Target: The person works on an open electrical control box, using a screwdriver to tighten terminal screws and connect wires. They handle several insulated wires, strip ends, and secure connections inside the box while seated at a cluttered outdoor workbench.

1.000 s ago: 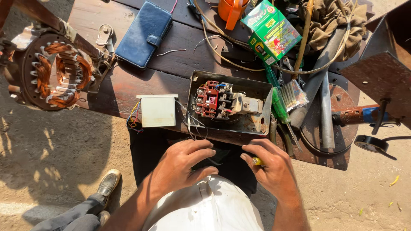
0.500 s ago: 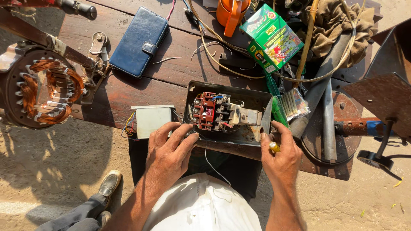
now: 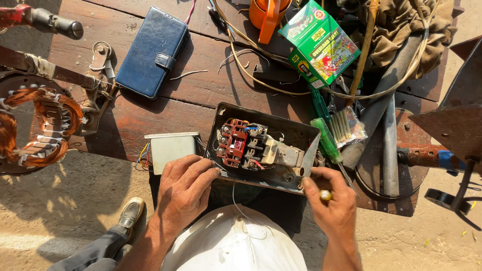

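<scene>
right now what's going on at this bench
A person sits at a wooden workbench with an open metal box of electrical parts in front of them. The left hand rests on the box's near left edge, beside a small grey box. The right hand grips a small tool at the box's right corner, beside a green screwdriver.

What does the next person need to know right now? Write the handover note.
Left hand: flat on the near-left corner of the open switch box, beside the small grey box.
Right hand: at the box's near-right corner, pinching a small yellow-tipped tool.
Box sits at the wooden table edge; red terminal block and wiring exposed.
Green screwdriver lies right of the box.
Done: cover off. Left: wiring still open.
</scene>
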